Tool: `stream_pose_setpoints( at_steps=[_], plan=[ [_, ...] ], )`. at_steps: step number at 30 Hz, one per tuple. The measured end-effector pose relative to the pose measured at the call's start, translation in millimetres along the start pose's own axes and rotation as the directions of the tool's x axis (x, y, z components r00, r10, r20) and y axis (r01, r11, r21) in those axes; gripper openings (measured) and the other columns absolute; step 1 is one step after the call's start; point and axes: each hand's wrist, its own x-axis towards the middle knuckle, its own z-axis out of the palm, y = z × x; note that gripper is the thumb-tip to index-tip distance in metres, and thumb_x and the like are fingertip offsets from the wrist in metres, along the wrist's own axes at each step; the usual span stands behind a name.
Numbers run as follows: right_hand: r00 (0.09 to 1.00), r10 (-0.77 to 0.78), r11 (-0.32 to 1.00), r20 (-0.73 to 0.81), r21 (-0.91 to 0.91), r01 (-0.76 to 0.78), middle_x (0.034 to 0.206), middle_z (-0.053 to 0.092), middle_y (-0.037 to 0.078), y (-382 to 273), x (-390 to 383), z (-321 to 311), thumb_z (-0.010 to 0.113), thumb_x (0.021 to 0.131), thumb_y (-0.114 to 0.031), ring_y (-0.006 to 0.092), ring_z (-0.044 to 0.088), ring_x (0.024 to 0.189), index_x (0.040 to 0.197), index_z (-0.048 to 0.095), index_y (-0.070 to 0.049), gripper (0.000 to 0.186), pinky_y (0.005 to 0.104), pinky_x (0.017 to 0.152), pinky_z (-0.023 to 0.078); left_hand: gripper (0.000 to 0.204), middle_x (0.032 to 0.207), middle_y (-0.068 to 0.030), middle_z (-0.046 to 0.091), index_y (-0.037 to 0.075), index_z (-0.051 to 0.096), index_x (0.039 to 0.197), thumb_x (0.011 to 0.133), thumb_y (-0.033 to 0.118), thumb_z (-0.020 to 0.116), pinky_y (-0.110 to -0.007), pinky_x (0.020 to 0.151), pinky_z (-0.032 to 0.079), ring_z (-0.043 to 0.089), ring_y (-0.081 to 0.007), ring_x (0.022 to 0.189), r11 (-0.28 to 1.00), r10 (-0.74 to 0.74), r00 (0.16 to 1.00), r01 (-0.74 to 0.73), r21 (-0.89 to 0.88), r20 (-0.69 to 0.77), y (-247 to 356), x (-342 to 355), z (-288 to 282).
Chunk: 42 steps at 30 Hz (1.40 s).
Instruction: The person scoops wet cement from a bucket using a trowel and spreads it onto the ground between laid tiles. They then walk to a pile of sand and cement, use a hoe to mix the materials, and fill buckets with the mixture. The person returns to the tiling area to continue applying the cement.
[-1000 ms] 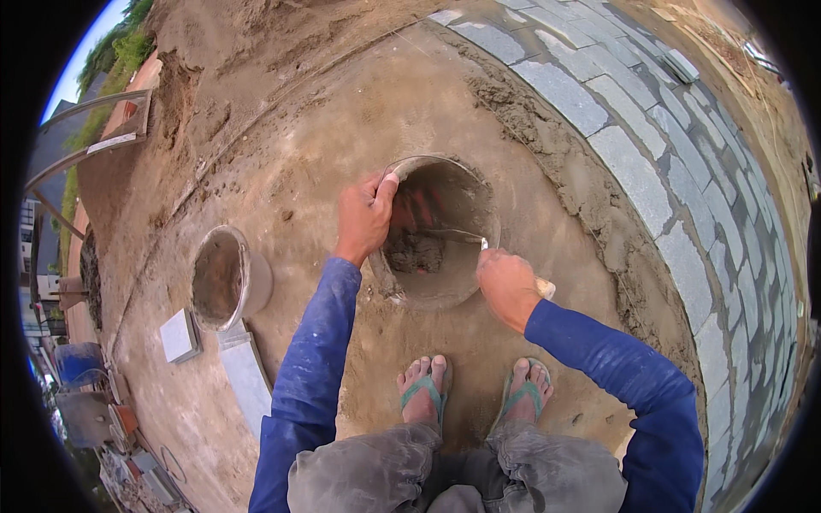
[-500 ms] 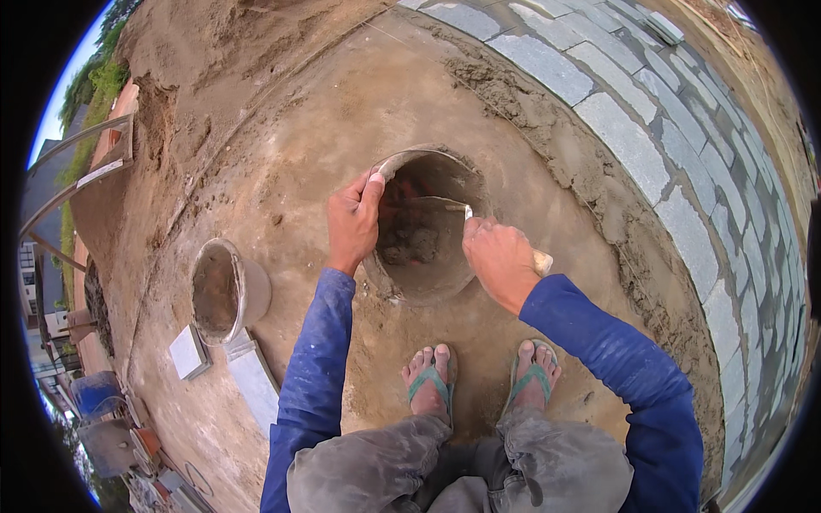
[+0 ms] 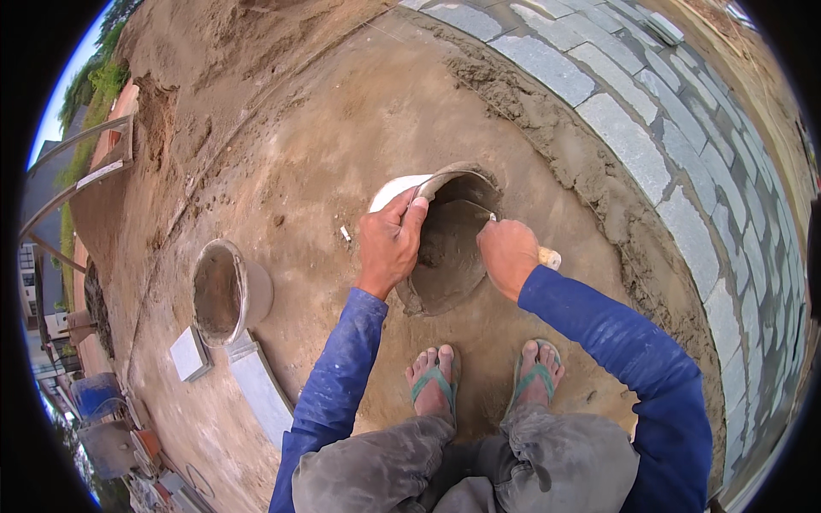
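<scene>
A white bucket, its inside coated with grey mortar, stands tilted on the ground ahead of my feet, its mouth turned to the right. My left hand is closed on the left side of its rim. In my right hand is a trowel; its pale wooden handle sticks out past my fist. The trowel's blade reaches into the bucket's mouth and is partly lost against the mortar. Wet mortar lies low in the bucket.
A second mortar-stained bucket stands at left, beside a square tile and a longer grey slab. A ridge of mortar borders the stone paving on the right. Strings run along the ground. A framed sieve leans far left.
The bucket has tipped over to the right, so its white outer wall now shows. My left hand has moved right with the rim; my right hand has shifted slightly right with the trowel.
</scene>
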Motion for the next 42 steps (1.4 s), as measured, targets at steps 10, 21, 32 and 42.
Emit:
stream_pose_setpoints(
  at_steps=[10, 21, 32, 42],
  plan=[
    [0.959, -0.188, 0.909, 0.212, 0.408, 0.088, 0.078, 0.067, 0.02, -10.0, -29.4, 4.8, 0.058, 0.077, -0.007, 0.0371, 0.067, 0.079, 0.079, 0.069, 0.0, 0.013, 0.043, 0.069, 0.054, 0.031, 0.093, -0.0045, 0.065, -0.008, 0.063, 0.112, 0.093, 0.016, 0.055, -0.022, 0.075, 0.044, 0.055, -0.0085, 0.083, 0.967, -0.061, 0.994, 0.036, -0.253, -0.089, -44.2, -13.6, -25.0],
    [0.953, -0.231, 0.623, 0.197, 0.782, -0.011, 0.075, 0.064, 0.027, -25.8, -40.0, 54.5, 0.063, 0.066, -0.003, 0.0407, 0.066, 0.077, 0.073, 0.067, 0.005, 0.011, 0.0451, 0.067, 0.054, 0.034, 0.104, -0.009, 0.065, -0.01, 0.061, 0.114, 0.097, 0.017, 0.049, -0.026, 0.088, 0.043, 0.058, -0.013, 0.094, 0.922, -0.097, 0.992, 0.06, -0.383, -0.077, -42.8, -27.3, -22.6],
    [0.96, -0.261, 0.45, 0.102, 0.893, 0.028, 0.076, 0.061, 0.024, -36.7, -37.5, 57.2, 0.066, 0.068, -0.015, 0.0406, 0.062, 0.075, 0.08, 0.058, 0.003, 0.023, 0.0444, 0.067, 0.048, 0.032, 0.08, 0.006, 0.054, -0.006, 0.063, 0.117, 0.095, 0.017, 0.054, -0.018, 0.062, 0.035, 0.043, -0.0025, 0.069, 0.963, -0.103, 0.974, 0.047, -0.265, -0.201, -52.0, -41.9, -35.7],
    [0.928, -0.339, 0.357, 0.155, 0.934, -0.025, 0.065, 0.055, 0.013, -43.4, -35.8, 9.1, 0.065, 0.071, -0.015, 0.0234, 0.055, 0.056, 0.079, 0.053, -0.001, 0.02, 0.0362, 0.054, 0.044, 0.038, 0.094, 0.0017, 0.059, -0.01, 0.057, 0.12, 0.098, 0.019, 0.049, -0.018, 0.074, 0.04, 0.049, -0.0042, 0.08, 0.888, -0.266, 0.86, 0.043, -0.459, -0.435, -75.6, -49.1, -60.7]
  ],
)
